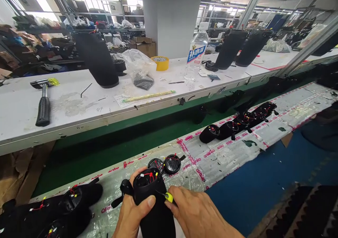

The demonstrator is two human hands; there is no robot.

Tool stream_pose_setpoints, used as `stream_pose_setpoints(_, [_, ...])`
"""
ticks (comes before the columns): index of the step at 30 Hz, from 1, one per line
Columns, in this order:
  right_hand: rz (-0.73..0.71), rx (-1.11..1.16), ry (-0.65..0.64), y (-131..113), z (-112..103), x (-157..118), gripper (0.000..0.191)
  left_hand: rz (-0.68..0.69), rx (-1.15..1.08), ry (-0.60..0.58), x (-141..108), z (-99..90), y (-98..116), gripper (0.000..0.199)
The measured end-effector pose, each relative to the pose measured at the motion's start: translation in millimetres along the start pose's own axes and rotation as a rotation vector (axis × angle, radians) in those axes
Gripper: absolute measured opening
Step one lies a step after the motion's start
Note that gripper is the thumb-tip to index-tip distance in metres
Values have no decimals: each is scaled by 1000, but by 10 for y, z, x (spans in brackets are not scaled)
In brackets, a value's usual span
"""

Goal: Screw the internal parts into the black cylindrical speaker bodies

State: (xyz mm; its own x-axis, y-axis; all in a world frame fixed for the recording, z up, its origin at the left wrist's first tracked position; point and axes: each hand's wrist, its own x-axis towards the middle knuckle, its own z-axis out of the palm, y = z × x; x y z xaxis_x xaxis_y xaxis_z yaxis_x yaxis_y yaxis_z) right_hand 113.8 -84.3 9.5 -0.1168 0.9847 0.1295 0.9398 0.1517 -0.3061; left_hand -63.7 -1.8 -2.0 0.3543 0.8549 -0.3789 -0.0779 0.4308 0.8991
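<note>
- Currently L hand (134,209) wrapped round black cyl. (155,217), fingers spread, cyl. upright at 6 o'clock
- R hand (195,209) pinching yellow-handled screwdriver (169,197), tip at cyl. mouth by red wires (151,177)
- 2 round black caps (172,164) at 12 o'clock, just past hands
- More wired cyls. (79,199) lying at 9 o'clock on film-covered belt (227,157)

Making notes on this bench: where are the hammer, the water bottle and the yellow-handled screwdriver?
Hammer (43,105): head view, on its black grip.
Water bottle (196,54): head view, on its blue label.
Yellow-handled screwdriver (169,197): head view, on its yellow handle.
</note>
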Motion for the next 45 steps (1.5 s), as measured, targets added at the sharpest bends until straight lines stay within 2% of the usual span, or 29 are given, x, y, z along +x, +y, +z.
stream_pose_setpoints(3, [6,-3,0,9,12,-9,7,12,23,12,3,28,7,93])
stream_pose_setpoints(10, [2,-87,-38,3,-4,-3,22,99,172,145,1,150,97,82])
stream_pose_setpoints(15, [0,-205,-25,-48,16,-5,25,188,387,234,8,205,127,72])
stream_pose_setpoints(21, [-3,-253,-118,-99,-11,-1,25,231,527,325,51,139,-15,69])
stream_pose_setpoints(26, [29,-286,-161,-150,11,31,24,280,573,292,138,2,-157,72])
stream_pose_setpoints(31, [57,-255,-225,-166,42,71,20,238,584,353,101,71,-75,73])
stream_pose_setpoints(33, [43,-180,-137,-150,45,49,14,136,414,319,64,91,-14,73])
stream_pose_setpoints(35, [56,-66,48,-113,36,-6,7,-77,135,292,42,61,22,68])
stream_pose_setpoints(37, [96,32,203,-44,8,-72,20,-223,-83,308,40,-10,20,63])
stream_pose_setpoints(38, [115,68,235,2,-14,-96,25,-240,-135,327,43,-55,6,63])
stream_pose_setpoints(40, [124,105,236,101,-73,-99,28,-189,-159,343,44,-149,-37,71])
stream_pose_setpoints(42, [103,108,235,188,-160,-21,30,-152,-95,363,30,-245,-84,73])
stream_pose_setpoints(45, [10,78,289,285,-392,261,41,-48,70,405,4,-406,-134,73])
